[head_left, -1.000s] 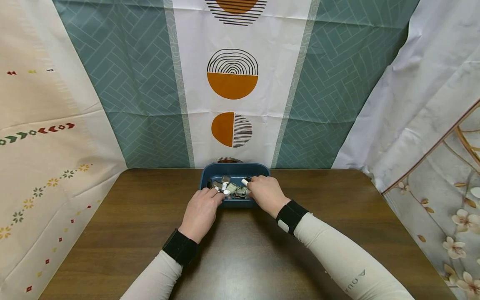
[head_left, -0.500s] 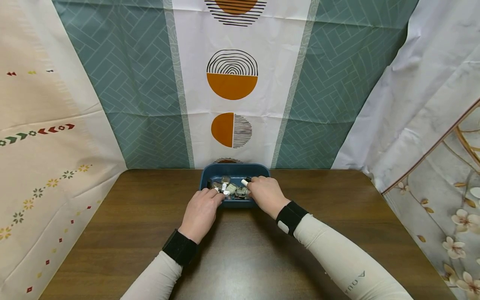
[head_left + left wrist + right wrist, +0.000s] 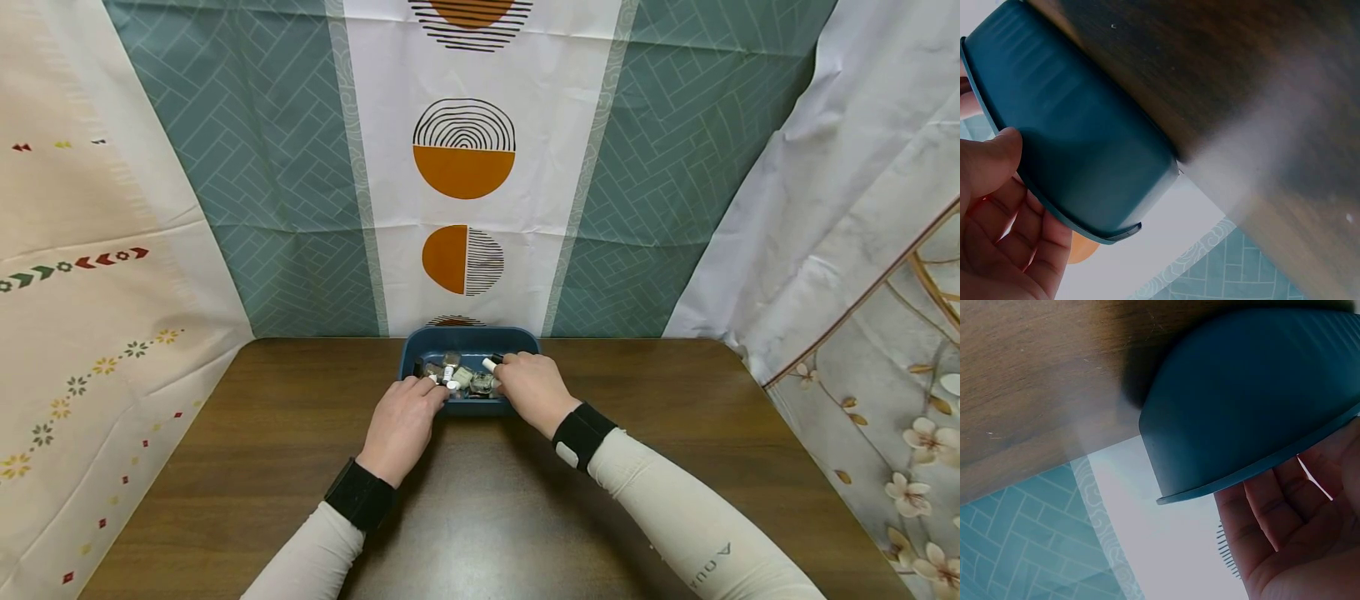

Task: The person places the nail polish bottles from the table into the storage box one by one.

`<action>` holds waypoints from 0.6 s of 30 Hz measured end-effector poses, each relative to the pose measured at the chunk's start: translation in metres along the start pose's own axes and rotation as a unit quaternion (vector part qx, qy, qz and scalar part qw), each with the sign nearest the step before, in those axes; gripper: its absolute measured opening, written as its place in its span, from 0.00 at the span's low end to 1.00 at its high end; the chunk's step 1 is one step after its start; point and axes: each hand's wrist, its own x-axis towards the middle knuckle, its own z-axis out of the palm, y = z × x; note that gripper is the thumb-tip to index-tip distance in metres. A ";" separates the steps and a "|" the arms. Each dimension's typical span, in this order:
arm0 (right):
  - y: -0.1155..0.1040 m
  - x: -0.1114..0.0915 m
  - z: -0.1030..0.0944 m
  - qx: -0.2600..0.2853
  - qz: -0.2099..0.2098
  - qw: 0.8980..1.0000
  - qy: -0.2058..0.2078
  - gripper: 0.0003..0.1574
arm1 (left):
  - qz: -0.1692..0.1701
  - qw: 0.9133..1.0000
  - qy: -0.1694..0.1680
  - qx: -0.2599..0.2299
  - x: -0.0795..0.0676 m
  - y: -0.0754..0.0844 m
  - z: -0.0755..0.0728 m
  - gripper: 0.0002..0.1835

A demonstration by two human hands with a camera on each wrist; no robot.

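A dark blue plastic bin [image 3: 476,408] sits at the table's back edge, with several small glass bottles [image 3: 482,383] and white caps [image 3: 453,385] inside. At its left end, my left hand [image 3: 401,421] grips the rim; in the left wrist view the thumb [image 3: 1000,159] presses the outer wall and the fingers curl over the edge. My right hand [image 3: 536,387] holds the right end, fingers [image 3: 1266,512] hooked over the rim in the right wrist view. Beside its fingertips lies a small white cylinder [image 3: 490,364]; whether they touch it is unclear.
The brown wooden table [image 3: 465,517] stretches in front of the bin. Right behind it hangs a patterned cloth [image 3: 465,275], while floral cloths drape down the left and right sides.
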 end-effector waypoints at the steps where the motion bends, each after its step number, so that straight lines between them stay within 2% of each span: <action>1: 0.000 0.000 0.000 0.001 -0.001 1.000 0.001 0.11 | 0.001 1.000 0.000 0.000 0.000 0.000 0.000 0.08; 10: 0.000 0.000 -0.002 0.015 0.004 1.000 0.001 0.12 | -0.001 1.000 -0.001 -0.001 0.000 0.000 0.001 0.09; 18: 0.002 -0.006 0.001 0.033 0.003 0.998 0.044 0.09 | 0.002 1.000 0.002 -0.004 -0.001 -0.002 0.000 0.09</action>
